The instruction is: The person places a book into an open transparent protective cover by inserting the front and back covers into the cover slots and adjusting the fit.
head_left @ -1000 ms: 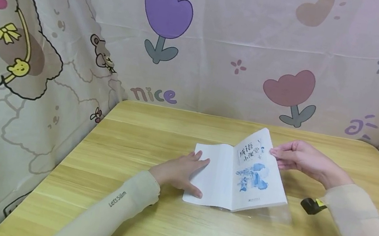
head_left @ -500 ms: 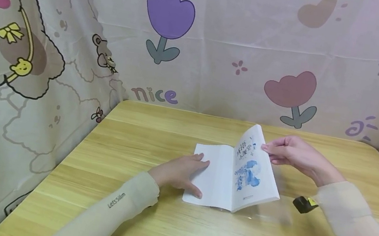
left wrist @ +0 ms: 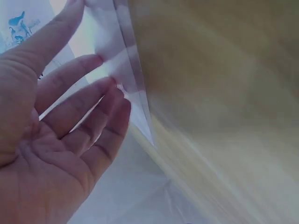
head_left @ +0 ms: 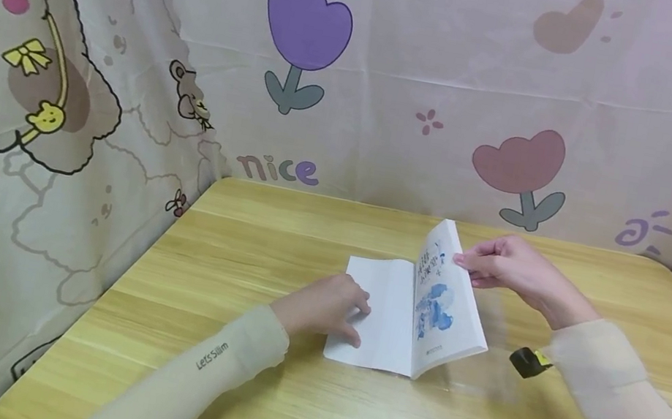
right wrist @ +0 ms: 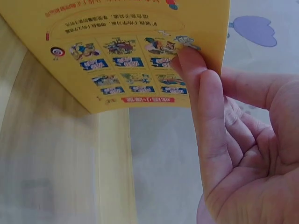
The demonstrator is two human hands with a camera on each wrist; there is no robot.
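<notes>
An opened paperback book [head_left: 444, 298] has its front cover spread flat to the left, white inner side [head_left: 388, 315] up. Its page block is tilted up, showing a title page with dark characters and a blue picture. My right hand [head_left: 509, 268] pinches the raised outer edge, thumb on the title page side; in the right wrist view the fingers lie against the yellow back cover [right wrist: 112, 60]. My left hand [head_left: 326, 308] is at the left edge of the spread cover, fingers loosely bent, fingertips by the paper [left wrist: 124, 65].
A clear plastic sheet [head_left: 485, 375] lies on the wooden table [head_left: 279, 230] below and right of the raised pages. Under the right sleeve shows a small black and yellow piece [head_left: 527, 361]. A patterned cloth [head_left: 381, 98] hangs behind and to the left.
My right hand has moved left, tilting the page block more upright. The left hand's fingers have bent and drawn back from lying spread on the white cover.
</notes>
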